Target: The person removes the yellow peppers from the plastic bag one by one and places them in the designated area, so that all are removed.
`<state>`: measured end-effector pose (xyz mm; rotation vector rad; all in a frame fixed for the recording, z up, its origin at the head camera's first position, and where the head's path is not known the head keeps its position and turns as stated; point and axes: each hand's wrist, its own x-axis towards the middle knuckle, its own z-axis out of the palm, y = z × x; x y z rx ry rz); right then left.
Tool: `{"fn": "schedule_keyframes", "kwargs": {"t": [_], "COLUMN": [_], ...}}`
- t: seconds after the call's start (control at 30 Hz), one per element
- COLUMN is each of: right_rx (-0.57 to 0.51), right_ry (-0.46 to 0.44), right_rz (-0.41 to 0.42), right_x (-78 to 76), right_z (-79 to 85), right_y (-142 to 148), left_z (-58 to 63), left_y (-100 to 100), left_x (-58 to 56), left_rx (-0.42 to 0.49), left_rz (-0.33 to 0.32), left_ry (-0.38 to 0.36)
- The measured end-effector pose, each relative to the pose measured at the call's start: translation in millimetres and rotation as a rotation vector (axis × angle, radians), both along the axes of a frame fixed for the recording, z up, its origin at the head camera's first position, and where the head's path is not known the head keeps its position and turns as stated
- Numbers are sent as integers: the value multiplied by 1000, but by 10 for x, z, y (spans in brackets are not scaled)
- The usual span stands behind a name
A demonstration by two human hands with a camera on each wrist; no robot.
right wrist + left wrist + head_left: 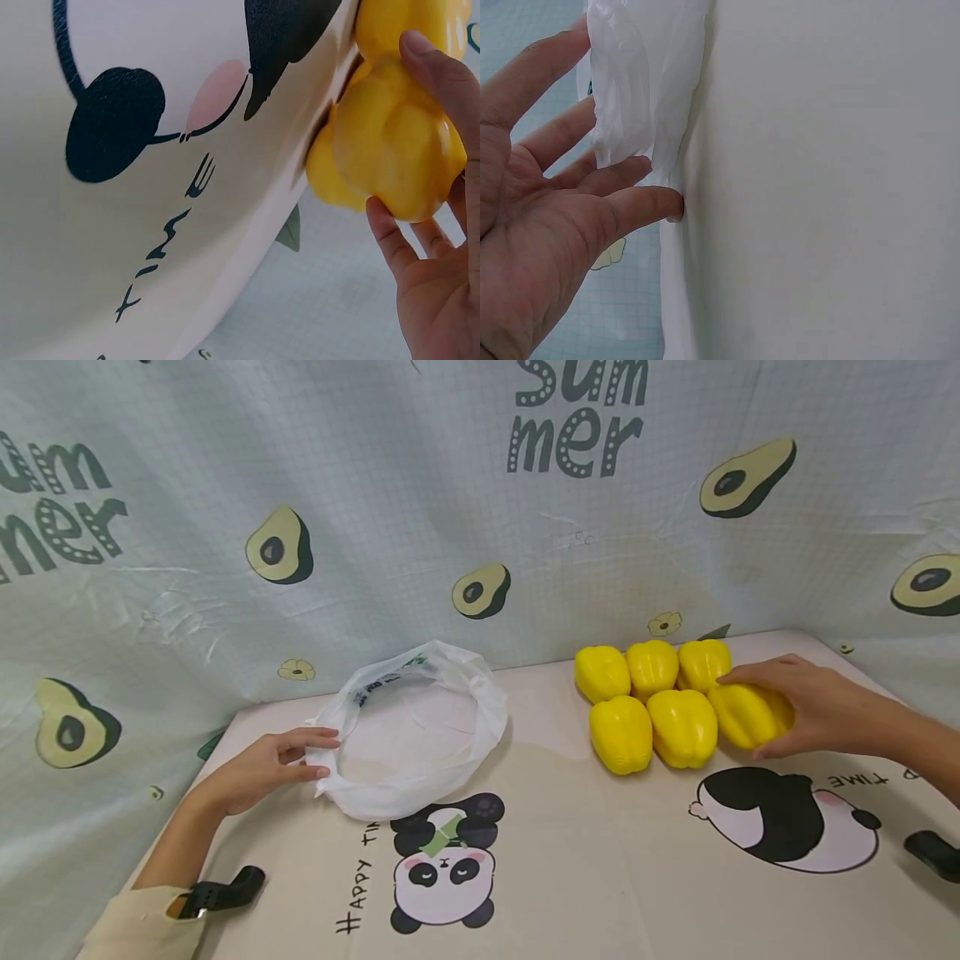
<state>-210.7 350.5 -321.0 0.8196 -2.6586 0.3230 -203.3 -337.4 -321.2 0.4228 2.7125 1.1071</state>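
A white plastic bag (491, 710) stands on the table with its mouth spread into a wide ring. At its left rim is my left hand (270, 768), its fingers fairly straight and touching the plastic. In the left wrist view, the fingers and thumb lie along the crumpled edge of the bag (622, 82). My right hand (817, 710) grips a yellow bell pepper (744, 714) from its right side, thumb toward the front and fingers over the far side. Several other yellow bell peppers (684, 727) stand close together in two rows, left of and behind the gripped one.
A pale tablecloth (570, 860) with printed pandas covers the table. Behind it hangs a light curtain (375, 485) printed with avocados. Black bands are at the left wrist (225, 893) and near the right forearm (933, 856).
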Motion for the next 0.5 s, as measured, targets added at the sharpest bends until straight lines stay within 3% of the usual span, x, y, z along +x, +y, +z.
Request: {"fn": "schedule_keyframes", "kwargs": {"t": [0.23,0.5], "right_rx": [-18,-88], "right_ry": [-85,-114], "right_rz": [35,67], "right_x": [-33,-28], "right_z": [-97,-188], "right_y": [0,-10], "left_z": [-12,-1], "left_y": [-20,-32], "left_x": [0,-6], "left_rx": [3,-1], "left_rz": [-13,-18], "left_ry": [3,8]}}
